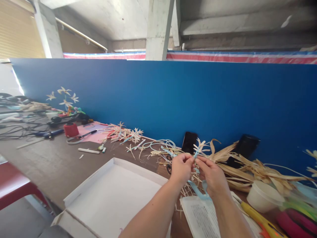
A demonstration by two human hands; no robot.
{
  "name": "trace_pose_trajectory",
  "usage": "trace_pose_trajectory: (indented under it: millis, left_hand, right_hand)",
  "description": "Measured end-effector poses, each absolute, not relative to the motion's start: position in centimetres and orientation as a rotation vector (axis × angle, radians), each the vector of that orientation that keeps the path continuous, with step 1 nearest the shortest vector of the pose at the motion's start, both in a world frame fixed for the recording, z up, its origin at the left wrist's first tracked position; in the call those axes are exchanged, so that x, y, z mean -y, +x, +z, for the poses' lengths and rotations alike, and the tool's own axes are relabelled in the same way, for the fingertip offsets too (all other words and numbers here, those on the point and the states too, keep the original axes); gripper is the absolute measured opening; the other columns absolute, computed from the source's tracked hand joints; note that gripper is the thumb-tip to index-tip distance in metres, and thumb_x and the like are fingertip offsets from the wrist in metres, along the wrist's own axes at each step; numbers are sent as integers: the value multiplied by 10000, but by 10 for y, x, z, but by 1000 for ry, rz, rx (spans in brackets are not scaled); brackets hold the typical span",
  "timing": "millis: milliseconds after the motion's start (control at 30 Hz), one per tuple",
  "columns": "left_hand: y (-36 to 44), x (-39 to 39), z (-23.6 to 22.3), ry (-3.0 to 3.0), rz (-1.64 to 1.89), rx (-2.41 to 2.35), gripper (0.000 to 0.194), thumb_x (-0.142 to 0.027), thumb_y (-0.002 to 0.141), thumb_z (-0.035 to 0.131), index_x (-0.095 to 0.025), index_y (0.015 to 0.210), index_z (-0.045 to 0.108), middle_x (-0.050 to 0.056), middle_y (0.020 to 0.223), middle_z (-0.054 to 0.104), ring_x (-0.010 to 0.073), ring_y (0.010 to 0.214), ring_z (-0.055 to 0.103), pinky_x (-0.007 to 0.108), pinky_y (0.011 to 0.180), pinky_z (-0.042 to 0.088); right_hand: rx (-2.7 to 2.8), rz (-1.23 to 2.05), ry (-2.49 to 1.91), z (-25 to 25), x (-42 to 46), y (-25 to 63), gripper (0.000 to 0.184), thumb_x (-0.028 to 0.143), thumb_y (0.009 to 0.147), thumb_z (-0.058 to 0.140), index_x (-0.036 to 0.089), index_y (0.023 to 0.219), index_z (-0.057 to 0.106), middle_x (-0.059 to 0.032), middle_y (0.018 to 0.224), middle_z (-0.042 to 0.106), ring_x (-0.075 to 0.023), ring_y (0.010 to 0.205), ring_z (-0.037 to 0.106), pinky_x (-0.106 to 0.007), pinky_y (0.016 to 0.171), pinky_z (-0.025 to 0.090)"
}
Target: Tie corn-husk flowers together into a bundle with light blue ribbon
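Above a cluttered counter [59,172], a person's left hand [181,169] and right hand [212,176] come together, each grip closed to a fingertip pinch on the blue stem [196,154] of a pale flower [200,144], its petals fanned out just above the fingers. With the flower as the clock's center, a dark phone [189,141] stands close by at 9 o'clock, near a blue partition [158,89] that stretches across 12. Dry husks [247,170] sprawl toward 4 o'clock, a white cup [262,197] just beside them, while a printed sheet [196,211] lies at 6, partly hidden by the right forearm. An open white box [119,193] sits at 8 o'clock; a red spool [71,130] stands well apart at 9.
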State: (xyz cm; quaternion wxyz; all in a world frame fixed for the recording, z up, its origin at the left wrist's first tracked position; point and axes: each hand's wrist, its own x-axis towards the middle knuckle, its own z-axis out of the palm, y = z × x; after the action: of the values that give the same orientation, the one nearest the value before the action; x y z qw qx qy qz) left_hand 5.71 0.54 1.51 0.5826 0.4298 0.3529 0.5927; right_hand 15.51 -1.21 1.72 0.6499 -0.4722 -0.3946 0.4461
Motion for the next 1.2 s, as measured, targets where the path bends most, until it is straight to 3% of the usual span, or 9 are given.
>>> trace_pose_trajectory:
  millis: [167, 400, 767, 967, 1067, 1200]
  left_hand:
    - [56, -7, 16, 952, 1307, -743, 202, -299, 682, 679, -116, 663, 595, -20, 503, 513, 64, 463, 476, 190, 490, 433]
    - [55, -4, 21, 936, 1294, -716, 227, -322, 678, 686, -109, 692, 609, -12, 516, 531, 58, 468, 480, 171, 476, 411]
    - [57, 2, 33, 686, 1153, -579, 146, -206, 662, 675, -87, 664, 590, -13, 528, 503, 27, 428, 423, 135, 426, 356]
    - [57, 2, 25, 632, 1189, -636, 107, -164, 667, 644, -90, 642, 573, -7, 510, 505, 33, 423, 422, 141, 433, 361]
    - [57, 2, 21, 662, 1231, -671, 88, -155, 676, 627, -92, 649, 573, -10, 500, 503, 35, 423, 424, 144, 440, 364]
    - [59, 1, 16, 718, 1279, -747, 100, -174, 695, 626, -92, 658, 580, -13, 495, 504, 35, 410, 420, 146, 435, 358]
  right_hand:
    - [775, 1163, -1007, 22, 15, 155, 400, 213, 522, 804, 155, 900, 686, 58, 420, 502, -39, 333, 347, -146, 308, 228]
    - [746, 1169, -995, 25, 15, 157, 431, 205, 510, 820, 158, 915, 680, -14, 602, 648, -90, 428, 511, -155, 318, 309]
    - [845, 1227, -859, 33, 23, 158, 242, 343, 658, 745, 164, 808, 684, 54, 465, 493, -31, 344, 347, -147, 311, 273]
    - [821, 1174, -997, 29, 19, 153, 336, 326, 536, 814, 152, 790, 681, 20, 495, 567, -75, 384, 453, -174, 318, 295]
    - [831, 1137, -1060, 27, 18, 152, 349, 318, 512, 819, 154, 788, 683, 26, 472, 562, -72, 362, 427, -184, 309, 261]
    - [852, 1148, -1076, 22, 15, 155, 351, 311, 543, 806, 156, 833, 683, 78, 369, 432, -43, 323, 311, -173, 304, 201]
